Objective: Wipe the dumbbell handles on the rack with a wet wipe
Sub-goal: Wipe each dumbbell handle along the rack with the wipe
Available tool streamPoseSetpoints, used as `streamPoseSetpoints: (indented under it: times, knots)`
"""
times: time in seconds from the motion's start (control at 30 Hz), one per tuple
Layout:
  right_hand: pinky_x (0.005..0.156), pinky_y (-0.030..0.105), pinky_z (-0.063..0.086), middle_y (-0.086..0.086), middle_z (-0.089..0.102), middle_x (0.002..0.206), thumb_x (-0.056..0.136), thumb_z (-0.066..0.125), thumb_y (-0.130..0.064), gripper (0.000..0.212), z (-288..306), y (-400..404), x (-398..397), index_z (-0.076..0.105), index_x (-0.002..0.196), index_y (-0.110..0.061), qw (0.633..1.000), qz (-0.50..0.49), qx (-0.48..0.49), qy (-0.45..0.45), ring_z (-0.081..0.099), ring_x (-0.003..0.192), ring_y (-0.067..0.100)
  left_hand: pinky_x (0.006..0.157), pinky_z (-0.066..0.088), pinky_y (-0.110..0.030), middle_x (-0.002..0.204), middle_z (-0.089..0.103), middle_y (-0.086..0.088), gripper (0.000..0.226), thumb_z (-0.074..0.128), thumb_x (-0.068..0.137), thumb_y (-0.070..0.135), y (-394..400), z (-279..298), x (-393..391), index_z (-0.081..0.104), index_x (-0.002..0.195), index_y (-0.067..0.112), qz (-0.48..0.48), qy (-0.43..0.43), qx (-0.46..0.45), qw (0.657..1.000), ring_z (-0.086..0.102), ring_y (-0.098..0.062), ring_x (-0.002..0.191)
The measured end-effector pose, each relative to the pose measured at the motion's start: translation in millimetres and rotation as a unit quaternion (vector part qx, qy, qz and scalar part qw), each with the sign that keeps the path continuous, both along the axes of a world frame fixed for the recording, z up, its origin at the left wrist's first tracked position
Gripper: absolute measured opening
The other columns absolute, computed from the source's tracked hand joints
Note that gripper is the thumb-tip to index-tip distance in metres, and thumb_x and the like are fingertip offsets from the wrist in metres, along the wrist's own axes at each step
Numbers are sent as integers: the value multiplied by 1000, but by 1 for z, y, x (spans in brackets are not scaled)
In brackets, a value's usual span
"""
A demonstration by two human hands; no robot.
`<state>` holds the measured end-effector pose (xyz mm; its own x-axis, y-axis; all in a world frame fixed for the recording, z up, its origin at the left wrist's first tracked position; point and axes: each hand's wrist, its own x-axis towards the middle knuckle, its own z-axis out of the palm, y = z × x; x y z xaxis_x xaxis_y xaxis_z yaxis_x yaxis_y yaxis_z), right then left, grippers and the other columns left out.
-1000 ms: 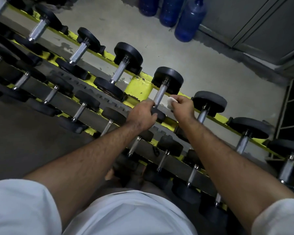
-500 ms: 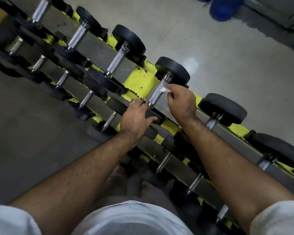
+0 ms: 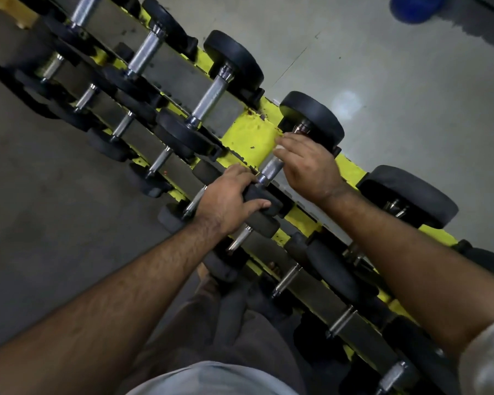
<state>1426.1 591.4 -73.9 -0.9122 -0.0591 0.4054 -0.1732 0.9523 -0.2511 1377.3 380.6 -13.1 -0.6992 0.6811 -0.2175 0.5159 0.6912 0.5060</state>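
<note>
Under right grip point(image 3: 307, 163), dumbbell handle point(image 3: 271, 169).

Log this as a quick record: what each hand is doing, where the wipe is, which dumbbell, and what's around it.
left hand: grips the near black head of the dumbbell
right hand: wrapped over its metal handle
wet wipe: white bit showing at the right hand's fingertips
rack: yellow, tiered, paint chipped
surroundings: grey floor, blue container at top

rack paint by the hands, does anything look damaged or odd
Yes: the yellow rack plate between the two top-row dumbbells is chipped, with dark rust-like spots along its edges. The dumbbells themselves sit evenly in their slots.
</note>
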Motion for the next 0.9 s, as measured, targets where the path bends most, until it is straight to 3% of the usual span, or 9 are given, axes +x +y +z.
streamPoseSetpoints:
  times: [0.13,0.3,0.5,0.63,0.8,0.9]
  knots:
    - [107,43,44,15,58,141,100,53,-18,34,-4,2,9,63,130,-3,998,28,42,-26,52,132,31,80,45,-27,116,56,4,55,74,77,55,0,0,3,66,114,15,1,8,4,1000,53,-13,110]
    - [111,47,40,16,57,142,99,53,-13,34,-8,7,6,62,130,-3,997,33,66,-25,51,133,33,77,39,-22,118,57,4,56,73,78,57,1,-1,4,66,114,15,0,20,4,1000,53,-12,110]
    - [122,47,24,19,49,148,107,41,-34,48,-10,-4,14,54,138,-1,994,31,72,-72,39,143,34,77,41,-23,116,57,1,56,74,77,56,1,-3,6,66,112,14,-8,31,3,999,54,-14,108]
    - [121,48,26,18,49,149,107,40,-36,50,-8,2,15,51,142,-2,992,41,86,-82,38,144,33,79,45,-26,117,58,2,56,72,77,58,1,-2,6,65,112,15,-8,29,4,1000,54,-14,108]
    - [121,48,24,14,33,161,108,34,-35,54,-6,-2,28,38,152,-4,993,-46,44,-101,22,153,29,80,47,-29,118,57,3,56,73,76,58,0,-3,4,65,112,16,0,27,6,1000,54,-13,109]
    - [122,49,23,19,32,160,107,40,-31,55,-17,-19,33,37,152,1,995,-18,18,-98,21,152,34,79,46,-28,115,57,3,55,75,75,57,0,-5,4,66,110,15,3,25,15,1000,54,-13,107]
